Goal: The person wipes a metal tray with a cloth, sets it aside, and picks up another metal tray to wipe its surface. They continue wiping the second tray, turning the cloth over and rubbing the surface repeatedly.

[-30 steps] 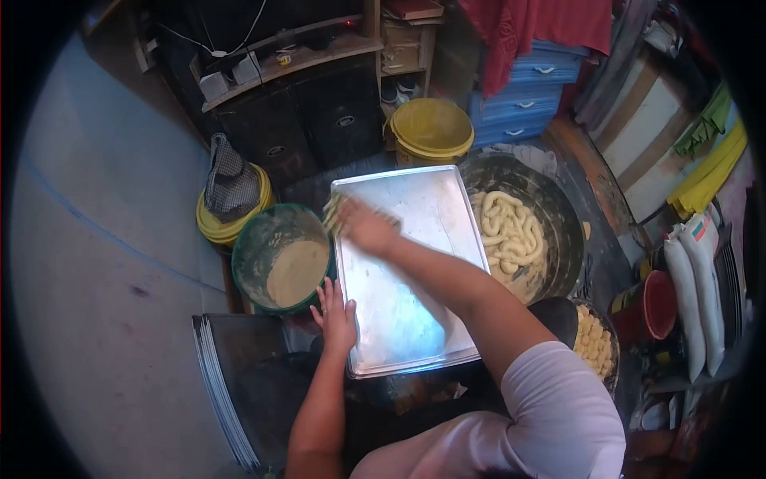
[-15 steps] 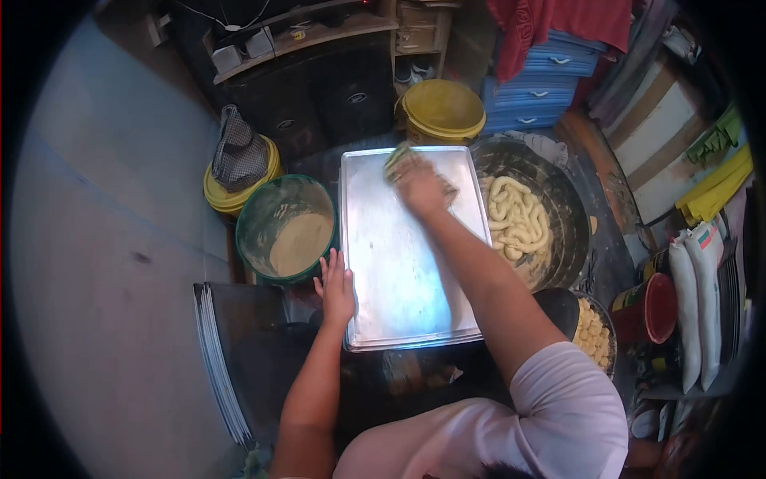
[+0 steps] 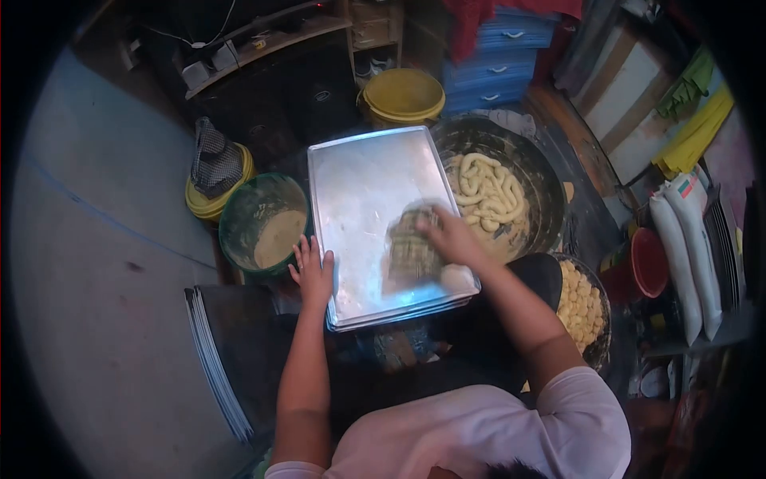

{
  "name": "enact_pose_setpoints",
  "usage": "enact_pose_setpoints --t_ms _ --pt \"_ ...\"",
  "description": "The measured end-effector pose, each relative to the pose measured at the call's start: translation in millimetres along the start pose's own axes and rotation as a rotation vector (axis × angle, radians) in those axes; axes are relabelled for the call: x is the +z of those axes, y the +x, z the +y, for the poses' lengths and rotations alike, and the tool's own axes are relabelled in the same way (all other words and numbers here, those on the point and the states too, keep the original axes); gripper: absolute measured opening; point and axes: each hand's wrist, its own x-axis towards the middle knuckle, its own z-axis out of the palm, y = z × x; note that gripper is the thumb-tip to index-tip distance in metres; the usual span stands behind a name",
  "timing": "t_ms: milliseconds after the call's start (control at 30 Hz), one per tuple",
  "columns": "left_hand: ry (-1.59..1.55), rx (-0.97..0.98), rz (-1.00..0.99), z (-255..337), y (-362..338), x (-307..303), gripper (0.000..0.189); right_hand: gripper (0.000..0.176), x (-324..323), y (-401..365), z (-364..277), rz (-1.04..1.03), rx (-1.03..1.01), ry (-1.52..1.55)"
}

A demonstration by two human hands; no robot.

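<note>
A stack of shiny metal baking trays (image 3: 363, 180) lies in front of me, tilted slightly in view. My right hand (image 3: 453, 237) grips a greenish checked cloth (image 3: 413, 251), blurred by motion, over the lower right part of the top tray. At the left rim, my left hand (image 3: 312, 270) rests with its fingers spread, holding nothing. Just beyond those fingertips stands a green tub (image 3: 230, 231) with pale flour-like powder (image 3: 281, 238) inside. Right of the trays, long ropes of dough (image 3: 488, 190) lie coiled in a wide dark basin (image 3: 549, 180).
Small dough pieces (image 3: 581, 307) fill a round container at my right. A yellow bucket (image 3: 404, 94) stands behind the trays; another yellow bucket (image 3: 209, 209) at left bears a checked cloth. Dark flat trays (image 3: 215, 359) lean at lower left. A red bucket (image 3: 648, 259) stands far right.
My right hand and the cloth have swept from the tray's far end toward me, and the cloth is spread out more. My left hand stays at the left rim. The whole view has shifted.
</note>
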Motion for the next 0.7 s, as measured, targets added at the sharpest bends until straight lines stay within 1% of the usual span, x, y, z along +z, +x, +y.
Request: enact_pose_setpoints --t_ms 33,67,100,133,167,200,233,267,333,400,433,467,500,533,600,667,700 --pt "-0.024 -0.013 -0.001 3.5 -1.1 -1.8 0.060 0.059 -3.9 28.3 22.4 0.142 -0.126 -0.011" --pt "-0.023 -0.010 0.000 4.1 -2.9 -1.3 0.060 0.069 -16.0 43.5 23.8 0.186 -0.182 -0.116" --pt "-0.055 -0.013 0.008 3.9 -3.1 -0.2 0.060 0.076 -18.0 55.7 29.1 0.152 -0.118 -0.204" --pt "-0.087 -0.015 0.017 3.1 -2.2 1.1 0.059 0.076 -9.0 59.1 42.2 0.156 -0.121 -0.202" --pt "-0.085 -0.013 0.021 0.1 -0.5 4.8 0.059 0.078 5.2 64.1 60.6 0.125 -0.092 -0.475" --pt "-0.183 -0.003 0.036 -4.8 1.4 10.2 0.059 0.080 19.0 68.6 78.4 0.090 -0.063 -0.747" --pt "-0.281 0.007 0.053 -6.0 1.5 10.8 0.058 0.072 24.1 67.6 85.4 0.159 -0.148 -0.541" --pt "-0.280 0.007 0.056 -7.8 1.2 11.0 0.058 0.072 32.4 63.3 92.9 0.159 -0.151 -0.539" --pt "-0.230 0.000 0.046 -7.4 1.2 10.9 0.056 0.059 55.8 36.2 86.6 0.024 -0.336 -0.529" --pt "-0.226 -0.006 0.042 -12.7 2.9 12.2 0.055 0.050 75.5 -18.0 62.0 -0.119 -0.444 -0.416" --pt "-0.216 -0.013 0.039 -15.0 3.8 13.8 0.054 0.049 94.0 -34.6 68.7 -0.312 -0.517 -0.391" --pt "-0.217 -0.004 0.039 -15.7 3.4 15.4 0.054 0.051 93.8 -64.2 55.6 -0.409 -0.624 -0.245" --pt "-0.255 0.008 0.043 -17.6 3.3 15.3 0.054 0.053 99.0 -79.8 56.0 -0.675 -0.696 -0.156" --pt "-0.291 0.021 0.046 -19.2 4.4 14.9 0.054 0.050 96.7 -89.5 45.7 -0.798 -0.708 -0.055" --pt "-0.316 0.044 0.057 -22.7 8.2 16.0 0.052 0.048 73.9 -88.2 34.8 -0.629 -0.435 0.013" --pt "-0.349 0.048 0.052 -26.6 4.1 23.2 0.051 0.046 46.4 -47.4 37.2 -0.260 -0.140 0.147" --pt "-0.429 0.051 0.057 -28.9 4.5 25.3 0.050 0.050 33.0 -19.7 46.9 0.017 -0.184 -0.044"
